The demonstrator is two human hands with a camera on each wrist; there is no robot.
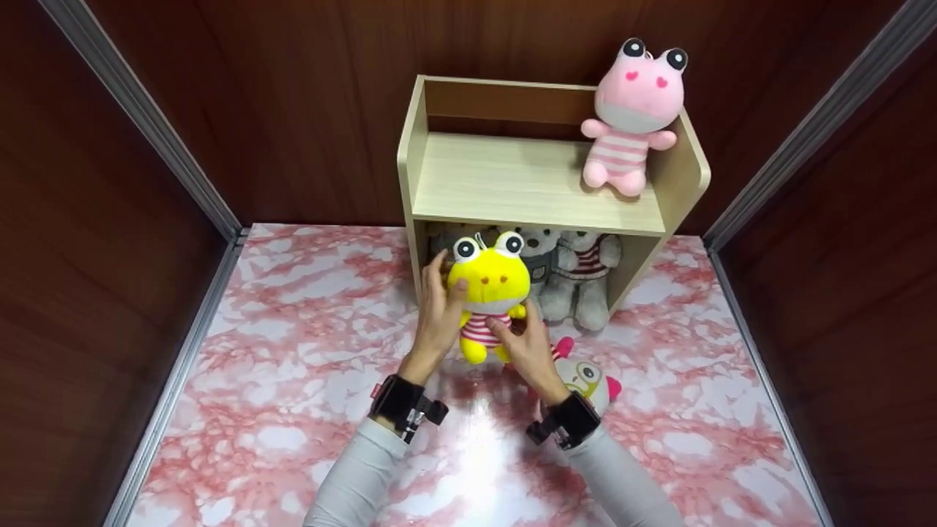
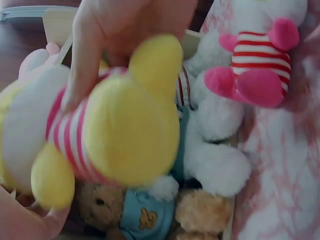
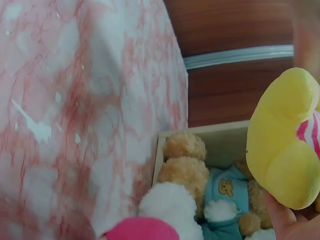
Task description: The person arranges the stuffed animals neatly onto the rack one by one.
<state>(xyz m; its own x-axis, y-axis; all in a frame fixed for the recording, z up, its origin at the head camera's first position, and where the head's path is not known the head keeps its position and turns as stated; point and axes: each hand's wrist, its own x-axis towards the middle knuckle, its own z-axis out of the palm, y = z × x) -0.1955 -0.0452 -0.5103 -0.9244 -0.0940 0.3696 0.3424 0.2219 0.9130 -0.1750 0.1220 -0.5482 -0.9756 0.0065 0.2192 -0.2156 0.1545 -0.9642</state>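
A yellow frog plush toy (image 1: pixel 492 284) with a pink-and-white striped body is held upright between both hands, in front of the shelf. My left hand (image 1: pixel 439 311) grips the side of its head, the thumb lying on the cheek. My right hand (image 1: pixel 528 350) holds the body, thumb across the striped belly; its other fingers are mostly hidden behind the toy. In the left wrist view the toy's yellow underside (image 2: pixel 132 127) faces the camera. The right wrist view shows only part of the yellow toy (image 3: pixel 285 145) at its right edge.
A small wooden shelf (image 1: pixel 534 176) stands against the back wall. A pink frog plush (image 1: pixel 633 117) sits at its upper right. Stuffed bears (image 1: pixel 578 282) fill the lower compartment. Another plush with pink limbs (image 1: pixel 589 380) lies on the marbled floor, partly behind the right wrist.
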